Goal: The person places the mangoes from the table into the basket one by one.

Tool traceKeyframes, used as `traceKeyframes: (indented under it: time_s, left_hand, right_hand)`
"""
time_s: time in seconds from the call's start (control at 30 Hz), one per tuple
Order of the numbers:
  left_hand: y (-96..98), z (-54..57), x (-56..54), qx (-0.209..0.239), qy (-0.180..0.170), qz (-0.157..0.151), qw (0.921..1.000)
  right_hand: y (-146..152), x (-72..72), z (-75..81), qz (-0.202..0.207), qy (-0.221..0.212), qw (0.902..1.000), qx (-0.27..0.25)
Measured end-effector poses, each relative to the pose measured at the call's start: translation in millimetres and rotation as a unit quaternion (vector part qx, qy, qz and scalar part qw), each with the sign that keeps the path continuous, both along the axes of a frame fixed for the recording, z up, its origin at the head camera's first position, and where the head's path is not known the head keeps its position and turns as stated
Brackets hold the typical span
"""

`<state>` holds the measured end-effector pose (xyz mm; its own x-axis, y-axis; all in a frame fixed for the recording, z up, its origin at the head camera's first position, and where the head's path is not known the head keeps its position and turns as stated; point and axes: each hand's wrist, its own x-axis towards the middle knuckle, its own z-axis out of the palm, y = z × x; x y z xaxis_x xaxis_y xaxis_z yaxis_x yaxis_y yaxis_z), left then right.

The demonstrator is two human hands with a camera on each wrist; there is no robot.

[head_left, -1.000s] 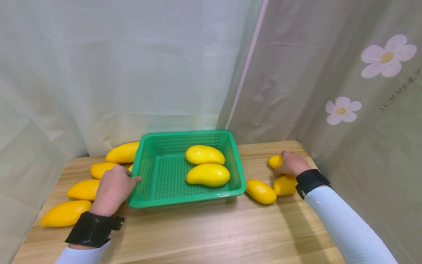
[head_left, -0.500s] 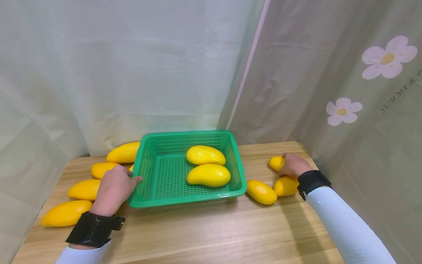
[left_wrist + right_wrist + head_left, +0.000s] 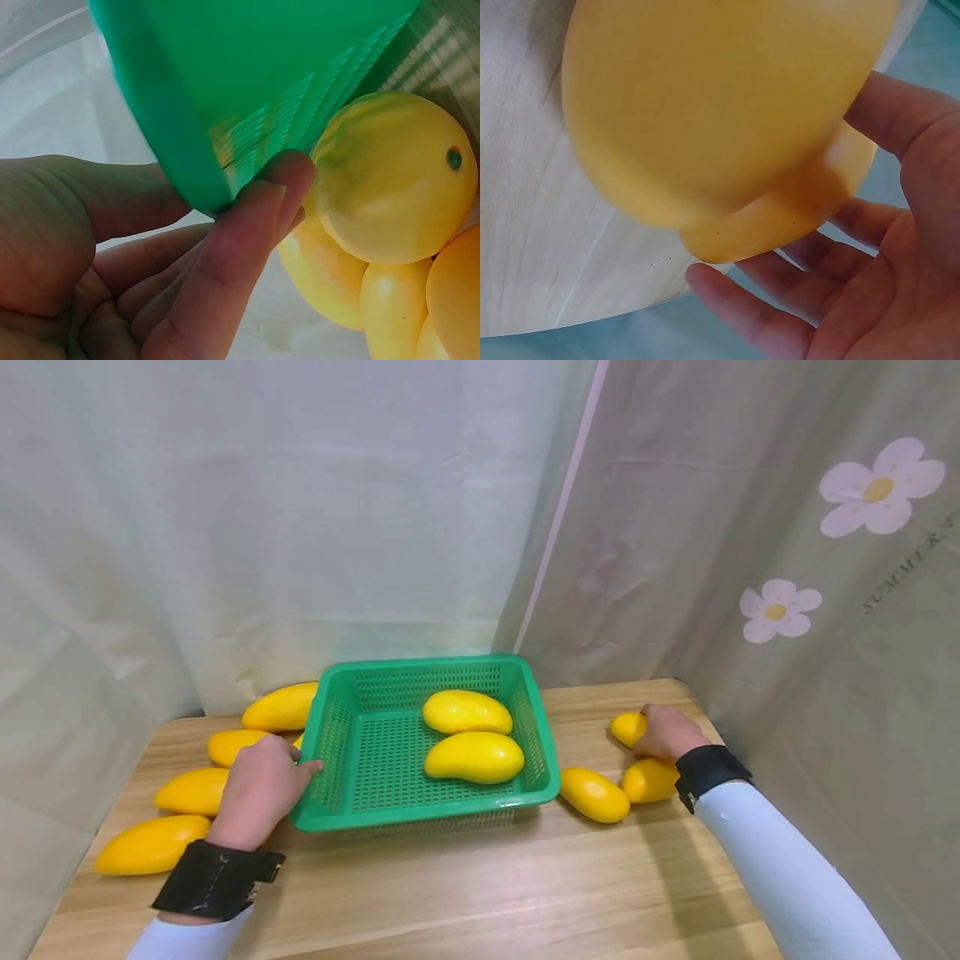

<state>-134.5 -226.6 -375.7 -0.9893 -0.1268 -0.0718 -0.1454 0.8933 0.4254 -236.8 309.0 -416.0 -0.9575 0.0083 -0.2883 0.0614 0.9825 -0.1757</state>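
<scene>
My left hand point(image 3: 258, 789) pinches the left rim of a green plastic basket point(image 3: 423, 817). In the left wrist view the thumb lies on one side of the basket wall point(image 3: 150, 97) and the fingers on the other. Two yellow mangoes lie in the basket's right half, a rear mango point(image 3: 467, 712) and a front mango point(image 3: 474, 757). At the table's back right, my right hand point(image 3: 667, 732) grips a mango point(image 3: 628, 729), thumb and fingers on opposite sides of it. A closer mango point(image 3: 720, 112) partly covers that held mango point(image 3: 780, 225) in the right wrist view.
Right of the basket lie a mango point(image 3: 594, 795) near its corner and another mango point(image 3: 649, 781) below my right wrist. Several mangoes point(image 3: 152, 845) line the left side, some partly behind my left hand and the basket. Curtains point(image 3: 360, 527) surround the wooden table point(image 3: 465, 893).
My right hand has shifted very slightly on the mango at the back right. The left hand and the basket stay as they were.
</scene>
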Motion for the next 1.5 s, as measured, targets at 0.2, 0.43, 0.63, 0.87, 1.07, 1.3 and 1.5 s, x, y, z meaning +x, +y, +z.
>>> traceKeyframes:
  time_s: [0.2, 0.43, 0.63, 0.87, 1.07, 1.3, 1.5]
  left_hand:
    - [0.6, -2.0, -1.5, -0.001, 0.007, 0.001, 1.0000]
    - [0.2, -2.6, -0.3, -0.002, 0.004, 0.002, 1.0000]
    - [-0.4, -0.7, -0.3, -0.001, -0.001, 0.003, 1.0000]
    - [-0.1, 0.2, 0.8, 0.004, -0.005, 0.005, 1.0000]
    - [1.7, -0.4, 0.9, 0.007, -0.013, 0.007, 0.9999]
    - [1.4, -1.5, 0.6, 0.006, -0.013, 0.007, 0.9999]
    - [0.7, -2.7, -0.1, 0.000, -0.010, 0.004, 0.9999]
  right_hand:
    - [0, -1.3, -3.5, 0.001, 0.011, 0.9999, -0.001]
    - [-4, -3.7, -4.4, -0.003, 0.022, 0.9997, -0.008]
    - [-10, -2.9, 1.2, 0.000, 0.043, 0.9990, -0.009]
    - [-28, -4.6, 10.1, 0.022, 0.087, 0.9960, 0.003]
    - [-45, -4.6, 19.0, 0.049, 0.131, 0.9902, -0.006]
    - [-68, -1.6, 35.5, 0.074, 0.158, 0.9842, -0.028]
    - [-95, 1.3, 45.2, 0.105, 0.198, 0.9734, -0.049]
